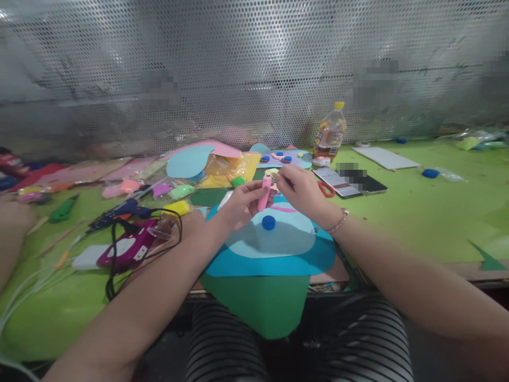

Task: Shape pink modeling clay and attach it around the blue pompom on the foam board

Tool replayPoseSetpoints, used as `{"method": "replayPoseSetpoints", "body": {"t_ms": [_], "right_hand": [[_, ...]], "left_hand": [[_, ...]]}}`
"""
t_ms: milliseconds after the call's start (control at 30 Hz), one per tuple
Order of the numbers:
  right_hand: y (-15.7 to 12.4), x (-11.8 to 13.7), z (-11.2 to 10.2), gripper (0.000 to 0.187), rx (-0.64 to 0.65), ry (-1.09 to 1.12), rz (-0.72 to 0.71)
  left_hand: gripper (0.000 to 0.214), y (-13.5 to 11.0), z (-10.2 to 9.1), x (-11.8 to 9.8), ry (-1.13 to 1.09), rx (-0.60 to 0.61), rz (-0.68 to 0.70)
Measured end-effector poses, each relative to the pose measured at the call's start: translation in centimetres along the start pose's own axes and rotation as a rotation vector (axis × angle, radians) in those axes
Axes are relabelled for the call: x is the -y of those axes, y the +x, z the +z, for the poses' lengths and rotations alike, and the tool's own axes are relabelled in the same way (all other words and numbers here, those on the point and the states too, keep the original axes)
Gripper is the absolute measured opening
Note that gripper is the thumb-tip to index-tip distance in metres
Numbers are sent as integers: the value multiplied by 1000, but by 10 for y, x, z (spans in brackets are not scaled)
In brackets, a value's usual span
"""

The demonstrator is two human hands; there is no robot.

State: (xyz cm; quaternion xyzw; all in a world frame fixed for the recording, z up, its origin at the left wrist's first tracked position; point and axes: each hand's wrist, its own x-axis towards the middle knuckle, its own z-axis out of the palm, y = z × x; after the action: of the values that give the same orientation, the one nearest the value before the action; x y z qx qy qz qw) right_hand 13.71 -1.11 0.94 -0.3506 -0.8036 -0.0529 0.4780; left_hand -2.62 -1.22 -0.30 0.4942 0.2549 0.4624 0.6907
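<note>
My left hand point(242, 204) is closed around a pink clay stick point(264, 195), holding it upright above a craft piece. My right hand point(299, 188) pinches the top end of the same stick, where a small pale bit sits. Below the hands lies a layered paper figure: a light blue oval point(278, 241) with a dark blue button point(269, 223) on it, over a brighter blue sheet point(274, 262) and a green sheet point(262, 305) that hangs over the table's front edge. A bracelet circles my right wrist.
The green table point(417, 212) holds a blue glue gun point(119, 211) with black cord, a magenta device point(125, 248), coloured clay blocks point(181, 191), foam sheets point(191, 161), a plastic bottle point(330, 132), two phones point(350, 181), red scissors point(326, 189). Another person's arm point(10, 233) rests at far left. Perforated metal wall behind.
</note>
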Motion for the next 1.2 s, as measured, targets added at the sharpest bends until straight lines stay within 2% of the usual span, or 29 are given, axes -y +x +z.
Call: {"method": "replayPoseSetpoints", "body": {"t_ms": [133,233,433,900,1200], "right_hand": [[0,-3,0,22,-41,40,-9],[-1,-4,0,13,-24,88,-83],[-2,-5,-2,18,45,43,-176],[0,-11,-5,18,65,-68,-316],[0,-15,-6,22,101,-153,-379]], "left_hand": [[22,-1,0,-3,-21,-20,-6],[19,0,0,-2,-20,-16,4],[19,2,-4,-1,-24,13,15],[20,3,-5,-1,-34,14,43],[16,2,-5,-2,-74,-11,2]]}}
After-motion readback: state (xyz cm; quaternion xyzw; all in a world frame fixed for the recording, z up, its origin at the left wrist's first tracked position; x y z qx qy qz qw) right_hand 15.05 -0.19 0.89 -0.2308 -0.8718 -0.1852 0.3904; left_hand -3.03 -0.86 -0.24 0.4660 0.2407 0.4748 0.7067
